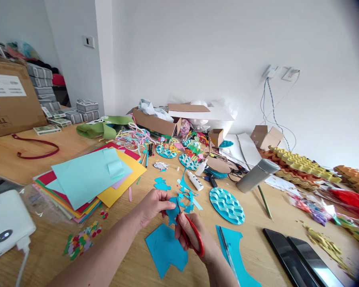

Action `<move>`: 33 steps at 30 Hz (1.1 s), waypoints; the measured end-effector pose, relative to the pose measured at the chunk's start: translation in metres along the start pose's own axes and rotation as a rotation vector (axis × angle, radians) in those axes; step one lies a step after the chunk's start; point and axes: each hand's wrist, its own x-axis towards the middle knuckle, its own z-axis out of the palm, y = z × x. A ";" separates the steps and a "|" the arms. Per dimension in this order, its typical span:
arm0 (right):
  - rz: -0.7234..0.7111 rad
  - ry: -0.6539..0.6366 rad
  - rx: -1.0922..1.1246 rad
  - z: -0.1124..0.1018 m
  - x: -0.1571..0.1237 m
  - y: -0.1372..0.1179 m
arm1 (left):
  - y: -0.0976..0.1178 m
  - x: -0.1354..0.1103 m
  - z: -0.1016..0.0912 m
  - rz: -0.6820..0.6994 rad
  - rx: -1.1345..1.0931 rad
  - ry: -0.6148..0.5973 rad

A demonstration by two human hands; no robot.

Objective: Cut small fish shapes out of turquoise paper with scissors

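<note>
A: Which step was in hand?

B: Trimming, by my reading. The right hand (202,231) held the red-handled scissors (201,248), and the left hand (158,205) held a small blue paper piece (172,211) up to them.

A: State of the hands?

B: Left: thumb and fingers pinched narrow on the paper. Right: closed around the scissor handles. Blade gap: could not tell; fingers and paper covered most of the metal.

A: What did the next move call for?

B: In my judgement, a steady left pinch, the paper turned to offer its edge, and short snips kept clear of the left fingertips. A slip there risked nicking the outline.

A: Position of the piece relative to the hands?

B: Between them, at the left fingertips, just beyond the right thumb, raised over the worktop (128,267). A larger notched blue sheet (167,245) lay nearer the person, below both hands. Loose blue offcuts (189,208) lay just past the piece.

A: Anything comparable nearby?

B: Cut blue shapes (162,186) lay beyond the left hand. To the right of the right hand, a pen (227,249) rested on another blue sheet (235,239), its edge curved.
</note>
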 end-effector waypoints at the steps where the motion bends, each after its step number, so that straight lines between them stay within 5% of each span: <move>1: 0.001 0.002 -0.002 0.000 0.000 0.000 | 0.000 0.000 0.000 -0.001 0.001 0.000; 33: -0.017 -0.005 0.002 -0.001 0.000 0.007 | 0.002 0.000 -0.003 -0.002 0.028 -0.024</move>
